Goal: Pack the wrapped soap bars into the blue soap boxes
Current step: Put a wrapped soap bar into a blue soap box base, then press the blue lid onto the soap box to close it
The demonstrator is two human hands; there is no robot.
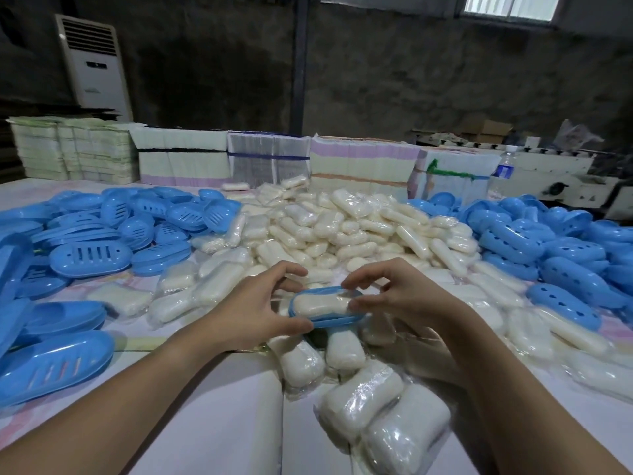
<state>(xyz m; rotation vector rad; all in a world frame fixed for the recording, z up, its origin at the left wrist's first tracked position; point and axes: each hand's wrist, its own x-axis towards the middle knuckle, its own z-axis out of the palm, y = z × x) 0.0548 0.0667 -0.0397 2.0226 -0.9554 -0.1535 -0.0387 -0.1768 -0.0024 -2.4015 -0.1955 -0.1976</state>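
Counts, roughly: two hands, left hand [255, 311] and right hand [399, 296]. One air conditioner [92, 61], one water bottle [503, 173], one window [512, 6]. Wrapped soap bars [342, 228] and blue soap boxes [90, 257]? Dozens each, way too heaped to count. Around six paper stacks [270, 159] behind.

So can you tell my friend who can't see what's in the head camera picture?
Two hands, left hand and right hand, hold a blue soap box with a wrapped soap bar inside. Behind is a pile of wrapped soaps, with blue box halves heaped either side.
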